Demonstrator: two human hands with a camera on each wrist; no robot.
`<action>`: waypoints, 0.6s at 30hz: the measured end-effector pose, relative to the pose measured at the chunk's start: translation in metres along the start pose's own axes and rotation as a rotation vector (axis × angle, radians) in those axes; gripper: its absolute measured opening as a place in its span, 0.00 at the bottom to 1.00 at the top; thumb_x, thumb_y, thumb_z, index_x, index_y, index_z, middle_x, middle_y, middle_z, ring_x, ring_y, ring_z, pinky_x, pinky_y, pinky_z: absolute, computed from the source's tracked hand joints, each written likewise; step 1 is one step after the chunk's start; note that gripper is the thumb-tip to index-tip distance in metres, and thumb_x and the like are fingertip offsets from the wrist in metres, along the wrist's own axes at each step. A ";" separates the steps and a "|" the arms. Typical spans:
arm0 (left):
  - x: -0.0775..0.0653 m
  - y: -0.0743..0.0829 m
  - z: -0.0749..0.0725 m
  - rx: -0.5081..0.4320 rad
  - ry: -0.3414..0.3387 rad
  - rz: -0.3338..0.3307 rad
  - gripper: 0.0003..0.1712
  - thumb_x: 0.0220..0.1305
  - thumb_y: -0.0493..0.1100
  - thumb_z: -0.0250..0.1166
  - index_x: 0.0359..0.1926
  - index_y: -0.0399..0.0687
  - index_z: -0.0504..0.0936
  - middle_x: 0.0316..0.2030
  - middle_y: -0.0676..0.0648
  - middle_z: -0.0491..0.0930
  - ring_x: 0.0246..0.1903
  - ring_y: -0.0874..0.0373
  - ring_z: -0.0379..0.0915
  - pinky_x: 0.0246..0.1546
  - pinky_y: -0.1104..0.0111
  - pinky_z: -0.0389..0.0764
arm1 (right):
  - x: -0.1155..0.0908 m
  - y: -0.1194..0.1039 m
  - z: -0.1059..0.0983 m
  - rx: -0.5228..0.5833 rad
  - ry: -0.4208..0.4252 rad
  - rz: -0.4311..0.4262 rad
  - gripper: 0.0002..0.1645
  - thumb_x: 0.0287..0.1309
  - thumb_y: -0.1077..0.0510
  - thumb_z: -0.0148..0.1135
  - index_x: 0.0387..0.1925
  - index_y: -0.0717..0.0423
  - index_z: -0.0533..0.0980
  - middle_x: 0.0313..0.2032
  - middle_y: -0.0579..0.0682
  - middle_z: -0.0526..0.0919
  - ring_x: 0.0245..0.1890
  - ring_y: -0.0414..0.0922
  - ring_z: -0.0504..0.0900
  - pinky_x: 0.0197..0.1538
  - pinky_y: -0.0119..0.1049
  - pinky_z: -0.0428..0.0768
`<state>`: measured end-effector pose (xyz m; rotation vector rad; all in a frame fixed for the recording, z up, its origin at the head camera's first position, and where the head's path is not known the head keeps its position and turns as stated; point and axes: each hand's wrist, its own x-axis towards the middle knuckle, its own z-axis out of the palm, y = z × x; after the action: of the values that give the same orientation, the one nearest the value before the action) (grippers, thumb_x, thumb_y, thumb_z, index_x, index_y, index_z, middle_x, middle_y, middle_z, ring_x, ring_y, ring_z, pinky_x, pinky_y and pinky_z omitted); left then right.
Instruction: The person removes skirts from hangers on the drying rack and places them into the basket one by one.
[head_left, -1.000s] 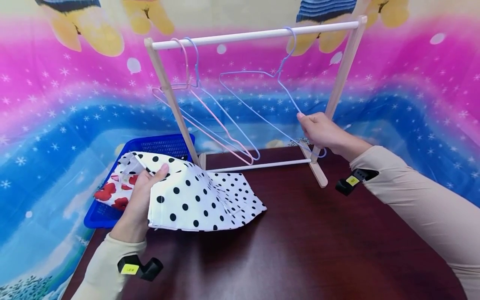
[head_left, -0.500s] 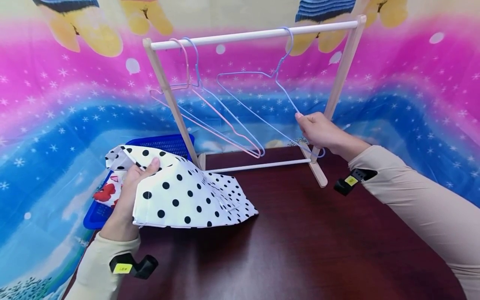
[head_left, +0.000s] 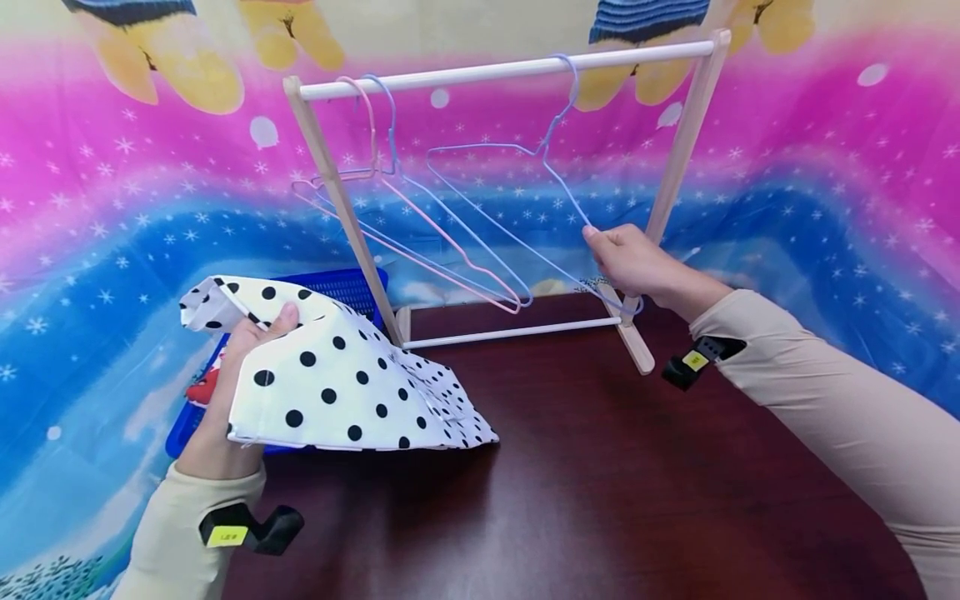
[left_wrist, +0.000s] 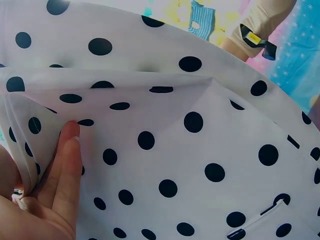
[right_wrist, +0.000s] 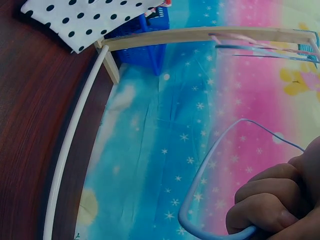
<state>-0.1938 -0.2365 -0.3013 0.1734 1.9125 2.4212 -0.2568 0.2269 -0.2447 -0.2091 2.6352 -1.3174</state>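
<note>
My left hand (head_left: 234,358) pinches a white cloth garment with black polka dots (head_left: 330,371), thumb on its outer face. Fingers (left_wrist: 67,165) reach inside its opening in the left wrist view. The garment spreads rightward over the table, its lower right corner near the tabletop. My right hand (head_left: 630,258) grips the right shoulder of a light blue wire hanger (head_left: 480,145), whose hook sits over the rack's white rail (head_left: 465,75). In the right wrist view, curled fingers wrap the hanger's wire (right_wrist: 187,200).
A pink hanger (head_left: 423,214) and another blue hanger (head_left: 392,125) hang at the rail's left end. Behind the garment stands a blue basket (head_left: 330,287) with red-and-white cloth (head_left: 202,392) in it. The rack's wooden posts (head_left: 686,142) stand on the dark table (head_left: 570,467).
My left hand has carried the dotted garment left and slightly up, covering more of the basket. The right hand and its hanger have shifted a little left along the rail.
</note>
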 end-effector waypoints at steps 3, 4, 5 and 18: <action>-0.013 0.013 0.020 -0.192 -0.070 0.021 0.15 0.75 0.46 0.57 0.54 0.42 0.76 0.41 0.41 0.90 0.37 0.47 0.89 0.34 0.58 0.86 | 0.001 -0.001 0.001 -0.009 -0.001 -0.003 0.36 0.78 0.36 0.34 0.15 0.50 0.61 0.11 0.40 0.58 0.11 0.37 0.55 0.18 0.32 0.56; -0.017 0.017 0.025 -0.211 -0.090 0.040 0.13 0.76 0.45 0.55 0.52 0.41 0.76 0.39 0.41 0.90 0.35 0.49 0.90 0.33 0.60 0.86 | 0.001 -0.001 0.001 -0.010 -0.003 -0.003 0.36 0.78 0.36 0.34 0.15 0.50 0.60 0.11 0.40 0.58 0.11 0.37 0.55 0.18 0.33 0.56; -0.020 0.022 0.030 -0.223 -0.104 0.052 0.12 0.78 0.44 0.52 0.49 0.41 0.77 0.38 0.42 0.90 0.33 0.50 0.90 0.32 0.62 0.87 | 0.001 -0.002 0.001 -0.010 -0.005 -0.004 0.36 0.78 0.36 0.34 0.16 0.50 0.60 0.10 0.40 0.58 0.11 0.37 0.55 0.18 0.33 0.56; -0.028 0.053 0.046 -0.313 -0.166 0.175 0.19 0.81 0.39 0.42 0.40 0.37 0.79 0.31 0.39 0.90 0.25 0.56 0.89 0.26 0.66 0.87 | 0.006 -0.007 0.006 -0.019 -0.021 -0.021 0.36 0.79 0.36 0.34 0.16 0.50 0.59 0.11 0.41 0.57 0.12 0.38 0.54 0.18 0.33 0.57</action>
<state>-0.1591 -0.2080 -0.2408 0.5267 1.4857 2.6784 -0.2609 0.2171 -0.2427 -0.2530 2.6362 -1.2896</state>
